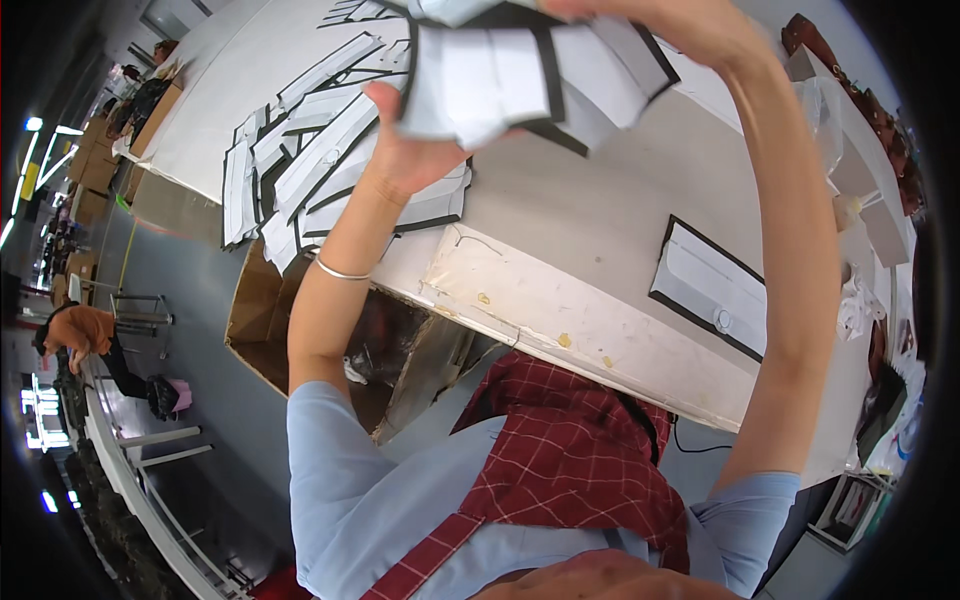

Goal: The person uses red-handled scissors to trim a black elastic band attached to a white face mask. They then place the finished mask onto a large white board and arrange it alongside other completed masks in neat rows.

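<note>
Above the worktable, both of my hands hold up several white panels with black edges (485, 85), overlapping and fanned out. My left hand (420, 155) grips their lower left side, with its thumb raised along the edge. At the top of the picture my right hand (665, 20) has hold of their far side; some of its fingers are cut off by the frame. Next to my left forearm lies a loose heap of similar panels (330, 150). A single black-edged white panel (705, 280) with a small round mark lies flat on the table, near my right forearm.
The white worktable (590, 220) has a worn front edge close to my body. Below its left part stands an open cardboard box (255, 335). Plastic bags (825, 115) and white pieces crowd the right side. A person in orange (85, 330) bends over at far left.
</note>
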Demonstrator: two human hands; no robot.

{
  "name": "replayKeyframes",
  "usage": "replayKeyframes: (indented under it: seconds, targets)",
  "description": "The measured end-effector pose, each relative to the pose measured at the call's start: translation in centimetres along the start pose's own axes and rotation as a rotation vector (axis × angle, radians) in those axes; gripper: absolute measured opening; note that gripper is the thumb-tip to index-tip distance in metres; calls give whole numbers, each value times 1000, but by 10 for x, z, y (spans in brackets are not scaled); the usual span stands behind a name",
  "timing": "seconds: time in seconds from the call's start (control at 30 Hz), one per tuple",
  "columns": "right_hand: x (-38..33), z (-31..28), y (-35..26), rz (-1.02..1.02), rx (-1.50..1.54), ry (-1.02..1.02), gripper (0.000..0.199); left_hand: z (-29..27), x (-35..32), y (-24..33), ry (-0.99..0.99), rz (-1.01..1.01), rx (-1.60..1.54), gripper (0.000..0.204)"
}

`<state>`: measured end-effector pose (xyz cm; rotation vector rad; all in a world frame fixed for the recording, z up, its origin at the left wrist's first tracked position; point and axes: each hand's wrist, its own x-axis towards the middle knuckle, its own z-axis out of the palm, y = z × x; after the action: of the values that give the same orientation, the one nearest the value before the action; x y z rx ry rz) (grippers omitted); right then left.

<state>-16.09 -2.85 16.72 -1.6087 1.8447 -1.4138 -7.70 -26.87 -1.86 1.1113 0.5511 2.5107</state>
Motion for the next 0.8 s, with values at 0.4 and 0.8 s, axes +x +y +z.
replayKeyframes:
  seconds: [0.4,0.8]
  targets:
    - [-109,-8,43,326,-361,638,34,59,97,-67,651,-160,1062,45]
    - [-123,-29,17,270,-653,693,20,53,122,-102,554,-178,1498,48]
